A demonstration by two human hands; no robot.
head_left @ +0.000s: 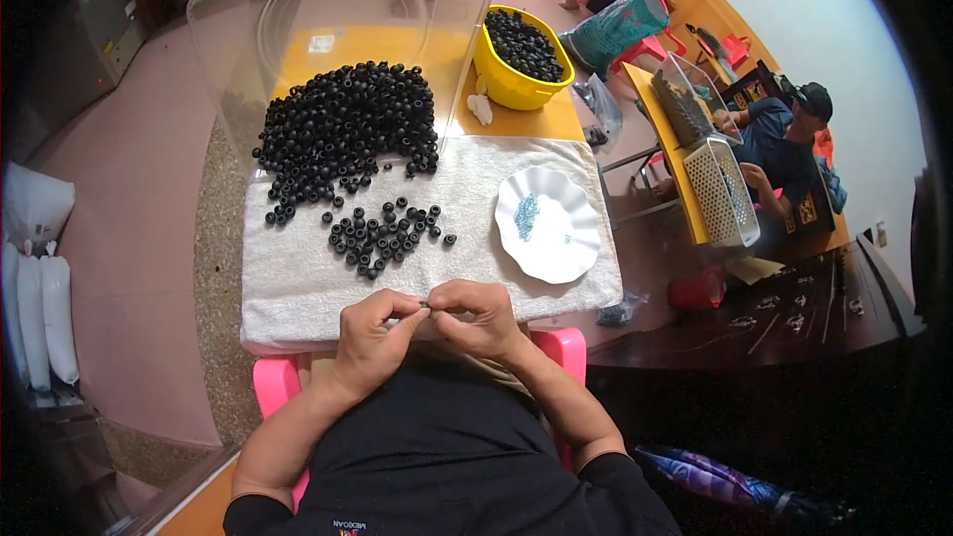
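Close to the near edge of the towel, my left hand (380,335) and my right hand (480,322) meet fingertip to fingertip. Both are closed in a pinch on one small dark piece (426,305), in size and colour like a black bead; the fingers cover most of it. Just beyond them lies a loose group of round black beads (382,236) with holes through them. A far larger heap of black beads (347,124) spills from a clear plastic bin (223,50). On the right, a white scalloped plate (571,253) holds tiny light-blue pieces (526,216).
A white towel (298,288) covers the near part of the table. Behind the plate stands a yellow tub (511,89) full of black pieces, a crumpled white tissue (481,107) beside it. At right, another person (794,139) sits by a perforated white basket (723,194).
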